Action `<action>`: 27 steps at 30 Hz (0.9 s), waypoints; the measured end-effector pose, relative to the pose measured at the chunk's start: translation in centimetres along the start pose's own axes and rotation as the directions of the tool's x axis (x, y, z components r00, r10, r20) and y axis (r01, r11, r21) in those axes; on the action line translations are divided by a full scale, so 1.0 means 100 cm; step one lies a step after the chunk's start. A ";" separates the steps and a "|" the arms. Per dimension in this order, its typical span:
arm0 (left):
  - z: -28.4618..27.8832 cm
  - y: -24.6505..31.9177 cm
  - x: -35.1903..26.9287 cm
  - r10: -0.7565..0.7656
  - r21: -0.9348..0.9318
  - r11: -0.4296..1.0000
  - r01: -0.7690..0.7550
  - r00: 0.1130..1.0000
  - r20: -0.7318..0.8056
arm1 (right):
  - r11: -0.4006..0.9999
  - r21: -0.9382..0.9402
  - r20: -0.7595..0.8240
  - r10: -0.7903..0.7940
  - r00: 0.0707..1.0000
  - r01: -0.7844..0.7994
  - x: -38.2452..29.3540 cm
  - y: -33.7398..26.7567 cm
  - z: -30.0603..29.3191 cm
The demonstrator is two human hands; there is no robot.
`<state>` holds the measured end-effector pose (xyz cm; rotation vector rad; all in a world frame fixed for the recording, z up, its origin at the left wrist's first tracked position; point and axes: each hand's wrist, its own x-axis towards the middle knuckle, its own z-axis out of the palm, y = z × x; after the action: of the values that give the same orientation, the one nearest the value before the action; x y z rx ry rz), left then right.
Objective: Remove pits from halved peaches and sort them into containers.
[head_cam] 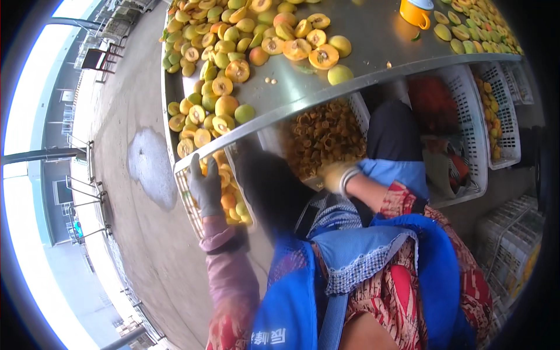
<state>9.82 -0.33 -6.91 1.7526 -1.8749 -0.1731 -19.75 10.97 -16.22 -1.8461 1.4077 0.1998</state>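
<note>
My left hand point(204, 189), in a grey glove, is raised at the near left corner of the metal table point(372, 57). Its fingers are apart, with the tips at the table's rim. Beneath it stands a plastic crate point(188, 199) of yellow halved fruit point(229, 201), apparently apricots or similar stone fruit. My right hand point(336, 176), in a pale yellow glove, is motion-blurred near my right knee. It is at the near edge of a container of brown pit-like pieces point(328, 135); whether it holds anything is unclear. Cut and whole fruit point(223, 85) cover the table's left part.
A yellow enamel-like mug point(415, 14) stands on the table, near more green-yellow fruit point(477, 35). White crates point(474, 166) sit under and beside the table at right, some with fruit or a red bag point(433, 105). A wet patch point(151, 166) marks the concrete floor at left.
</note>
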 end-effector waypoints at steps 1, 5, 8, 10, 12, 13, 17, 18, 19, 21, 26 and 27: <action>0.006 0.004 0.013 0.014 -0.060 0.998 -0.011 0.999 0.045 | 0.990 -0.017 -0.146 -0.139 0.979 0.138 0.018 0.010 0.035; 0.031 0.072 0.065 0.263 -0.023 0.964 -0.263 0.947 0.186 | 0.851 0.526 -0.067 0.041 0.997 0.000 0.005 -0.025 -0.016; 0.082 0.115 0.137 0.430 0.146 0.875 -0.461 0.880 0.202 | 0.929 0.353 -0.266 -0.011 0.964 0.108 0.016 0.000 0.006; 0.124 0.106 0.174 0.464 0.263 0.831 -0.491 0.871 0.159 | 0.930 0.366 -0.203 0.045 0.978 0.033 0.004 -0.007 -0.017; 0.147 0.117 0.188 0.167 0.435 0.841 -0.321 0.920 0.355 | 0.919 0.392 -0.139 0.112 0.984 -0.050 -0.006 -0.012 -0.033; 0.151 0.122 0.188 0.173 0.431 0.841 -0.327 0.917 0.360 | 0.916 0.396 -0.139 0.119 0.983 -0.055 -0.009 -0.013 -0.039; 0.144 0.142 0.177 0.127 0.432 0.852 -0.297 0.917 0.379 | 0.776 0.629 -0.264 0.151 0.953 0.052 -0.008 -0.012 -0.045; 0.141 0.144 0.174 0.178 0.411 0.843 -0.347 0.901 0.395 | 0.698 0.700 -0.350 0.151 0.924 0.151 -0.005 -0.009 -0.043; 0.137 0.147 0.170 0.230 0.388 0.832 -0.396 0.883 0.410 | 0.694 0.704 -0.352 0.155 0.923 0.152 -0.003 -0.008 -0.041; 0.125 0.151 0.151 0.292 0.300 0.865 -0.403 0.889 0.352 | -0.008 0.919 -0.387 0.175 0.905 0.394 -0.001 -0.006 -0.041; 0.079 0.152 0.063 0.215 -0.601 0.774 0.200 0.809 0.546 | 0.457 0.728 -0.644 0.204 0.737 0.510 -0.021 -0.005 -0.063; 0.079 0.154 0.033 0.196 -0.713 0.605 0.356 0.801 0.566 | 0.460 0.732 -0.640 0.210 0.739 0.503 -0.016 -0.004 -0.054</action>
<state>-7.46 -3.58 -5.38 1.1612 -1.6305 -1.5388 -21.69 8.63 -11.49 -1.0806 1.3158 -1.2442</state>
